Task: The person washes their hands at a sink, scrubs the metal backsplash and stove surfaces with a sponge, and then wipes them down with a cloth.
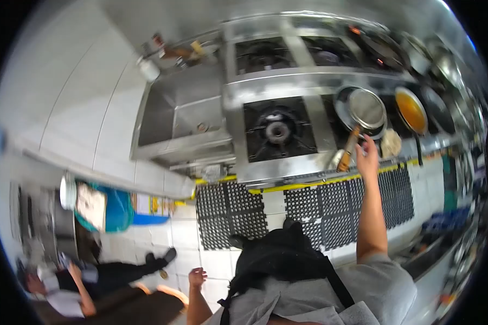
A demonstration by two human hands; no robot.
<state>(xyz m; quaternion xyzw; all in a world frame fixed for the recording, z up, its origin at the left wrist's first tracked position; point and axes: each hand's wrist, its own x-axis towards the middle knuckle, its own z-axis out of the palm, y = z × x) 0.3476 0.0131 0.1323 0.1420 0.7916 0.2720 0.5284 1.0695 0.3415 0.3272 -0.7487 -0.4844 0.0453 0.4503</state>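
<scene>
My right hand (367, 157) reaches over the front edge of the stove, its fingers partly spread just right of the wooden handle of a round mesh strainer (367, 108). Contact with the handle is hard to make out. The strainer rests over a pan (343, 105) on a burner. A pale crumpled cloth (391, 144) lies right of my fingers. Farther right sits a pan of orange liquid (411, 111), its dark handle pointing toward me. Low beside my body, away from the stove, hangs my left hand (198, 277), fingers loosely curled with nothing visible in them.
A bare burner (277, 130) is left of the strainer, with a steel sink (198, 116) beyond it. Black perforated mats (230, 214) cover the floor. At lower left another person (70, 290) holds a dark object. A teal bin (119, 208) stands by the tiled counter.
</scene>
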